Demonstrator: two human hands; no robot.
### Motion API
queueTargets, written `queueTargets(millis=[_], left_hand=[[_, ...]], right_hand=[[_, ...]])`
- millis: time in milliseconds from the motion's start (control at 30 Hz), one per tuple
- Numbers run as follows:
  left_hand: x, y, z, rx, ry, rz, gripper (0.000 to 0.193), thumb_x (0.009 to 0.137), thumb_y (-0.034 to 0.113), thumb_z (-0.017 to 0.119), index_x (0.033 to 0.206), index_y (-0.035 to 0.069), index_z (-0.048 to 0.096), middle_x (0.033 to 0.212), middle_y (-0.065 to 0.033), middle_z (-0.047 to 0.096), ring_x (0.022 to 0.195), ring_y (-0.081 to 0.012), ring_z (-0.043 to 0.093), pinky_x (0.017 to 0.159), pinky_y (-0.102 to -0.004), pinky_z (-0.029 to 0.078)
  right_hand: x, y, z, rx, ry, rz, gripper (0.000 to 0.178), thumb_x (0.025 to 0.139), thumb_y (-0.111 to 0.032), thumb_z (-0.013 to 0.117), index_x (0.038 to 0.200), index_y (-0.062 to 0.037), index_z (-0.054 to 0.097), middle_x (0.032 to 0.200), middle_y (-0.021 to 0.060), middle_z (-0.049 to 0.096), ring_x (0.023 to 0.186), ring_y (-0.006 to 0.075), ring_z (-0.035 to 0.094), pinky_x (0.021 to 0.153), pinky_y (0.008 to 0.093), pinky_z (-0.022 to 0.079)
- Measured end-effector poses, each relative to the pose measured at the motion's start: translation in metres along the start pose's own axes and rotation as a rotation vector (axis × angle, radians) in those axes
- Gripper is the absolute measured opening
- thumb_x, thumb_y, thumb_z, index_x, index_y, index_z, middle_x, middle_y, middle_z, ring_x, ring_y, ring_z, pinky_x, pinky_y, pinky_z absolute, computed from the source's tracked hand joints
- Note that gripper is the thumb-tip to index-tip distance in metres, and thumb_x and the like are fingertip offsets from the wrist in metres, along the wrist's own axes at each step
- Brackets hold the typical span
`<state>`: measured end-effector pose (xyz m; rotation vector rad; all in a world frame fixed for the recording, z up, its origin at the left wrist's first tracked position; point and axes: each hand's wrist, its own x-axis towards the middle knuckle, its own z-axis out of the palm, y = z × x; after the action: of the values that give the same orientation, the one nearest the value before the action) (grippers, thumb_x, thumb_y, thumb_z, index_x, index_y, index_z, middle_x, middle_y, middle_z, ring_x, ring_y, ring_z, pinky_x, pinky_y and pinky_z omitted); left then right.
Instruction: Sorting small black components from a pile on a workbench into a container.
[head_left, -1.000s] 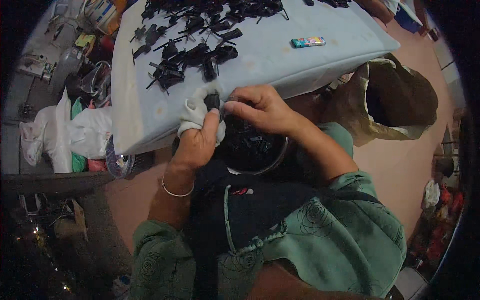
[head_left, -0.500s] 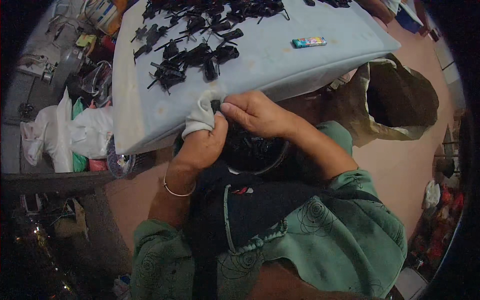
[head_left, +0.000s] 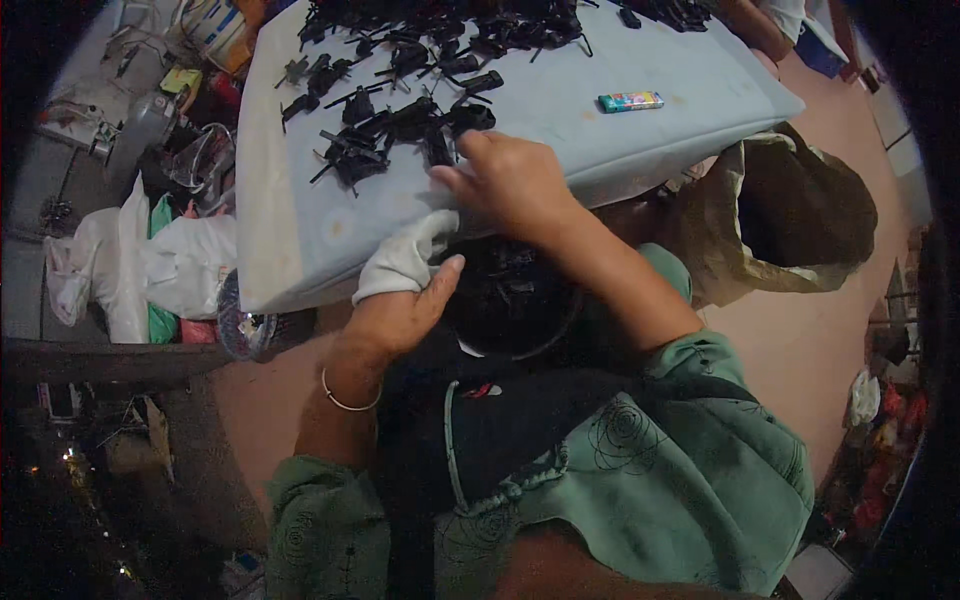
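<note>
My right hand (head_left: 515, 185) reaches over the near edge of the cloth-covered table, thumb and forefinger closed at the near end of a small black plastic part (head_left: 438, 148). The forefinger's tip is partly hidden. Below it, my left hand (head_left: 400, 310) has its fingers covered by a white cloth (head_left: 405, 258); its bare thumb stands apart, and no part shows in it. Under my hands, a dark round tub (head_left: 570, 318) holds black pieces that are hard to make out. Many more black parts with thin prongs (head_left: 400, 60) lie scattered on the table.
A small colourful packet (head_left: 630, 101) lies on the pale table cover (head_left: 560, 150). A large open brown sack (head_left: 820, 210) stands at the right. White plastic bags (head_left: 185, 262) and metal objects crowd the left. Another person's arm (head_left: 757, 28) shows at the far right.
My right hand has moved up and away from the left hand to a part on the table. The dark piece between my hands is gone from them, and the left thumb has opened away.
</note>
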<state>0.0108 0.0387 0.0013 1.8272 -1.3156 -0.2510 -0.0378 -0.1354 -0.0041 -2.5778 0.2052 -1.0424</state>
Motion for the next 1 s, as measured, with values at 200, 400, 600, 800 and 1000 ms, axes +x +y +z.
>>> queueTargets(millis=[200,400,600,800,1000], left_hand=[[0.002,0.007,-0.003,-0.237,0.082,-0.414,0.023,0.082,0.012,0.052,0.102,0.000,0.054,0.077,-0.0148,0.059,0.076,-0.0238,0.058,0.070,-0.0319,0.045],[0.036,-0.014,-0.011,0.179,0.265,-0.040,0.020,0.082,0.008,0.048,0.099,0.001,0.055,0.089,-0.0149,0.058,0.083,-0.0273,0.056,0.075,-0.0335,0.044],[0.081,-0.003,-0.016,0.526,0.194,0.346,0.022,0.074,0.002,0.051,0.095,0.001,0.056,0.094,-0.0152,0.056,0.090,-0.0307,0.053,0.081,-0.0350,0.043],[0.061,0.001,-0.005,0.081,0.390,0.081,0.021,0.079,0.004,0.054,0.100,0.001,0.053,0.096,-0.0146,0.055,0.088,-0.0225,0.055,0.076,-0.0299,0.044],[0.062,0.019,0.004,0.087,0.361,0.122,0.027,0.078,0.005,0.056,0.103,-0.001,0.049,0.094,-0.0141,0.056,0.084,-0.0220,0.056,0.075,-0.0295,0.044]], right_hand=[[0.013,-0.002,0.022,-0.076,-0.129,0.115,0.027,0.073,-0.031,0.058,0.075,-0.0056,0.050,0.065,0.0134,0.057,0.058,0.0309,0.058,0.051,0.0400,0.046],[0.007,0.016,0.003,-0.010,-0.169,0.107,0.018,0.076,-0.022,0.054,0.075,-0.0047,0.050,0.069,0.0150,0.056,0.065,0.0347,0.056,0.057,0.0419,0.045],[-0.006,0.027,-0.017,0.068,0.134,0.137,0.011,0.074,-0.011,0.056,0.076,-0.0029,0.050,0.067,0.0159,0.054,0.062,0.0336,0.055,0.055,0.0402,0.044],[-0.013,0.034,-0.027,0.044,0.270,-0.122,0.011,0.069,-0.002,0.057,0.078,-0.0045,0.051,0.062,0.0116,0.051,0.054,0.0279,0.053,0.049,0.0364,0.043],[-0.019,0.013,-0.039,0.132,0.099,-0.406,0.016,0.065,-0.002,0.058,0.079,-0.0054,0.050,0.059,0.0076,0.045,0.050,0.0262,0.049,0.045,0.0359,0.041]])
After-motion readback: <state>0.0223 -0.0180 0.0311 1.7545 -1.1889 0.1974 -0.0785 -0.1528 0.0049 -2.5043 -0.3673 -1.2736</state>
